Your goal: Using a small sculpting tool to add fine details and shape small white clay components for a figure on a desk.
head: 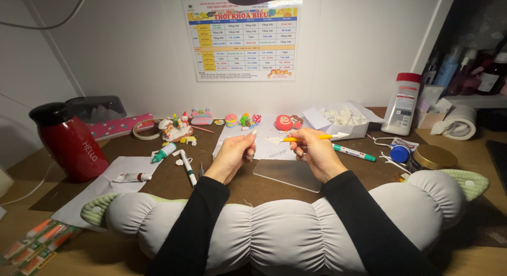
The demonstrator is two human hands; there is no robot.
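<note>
Clay piece, tiny, frame centre, pinched in our left hand; right hand grips yellow tool. We judge shaping underway; next needs tool tip brought precisely onto it.

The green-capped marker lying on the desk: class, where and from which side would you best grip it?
Grip the green-capped marker across its white barrel near the middle, coming from above. It lies flat and slanted just beyond the right hand, its long sides exposed; that hand holds a yellow tool.

One head-worn camera looks down and forward, close over the desk, facing the wall.
</note>
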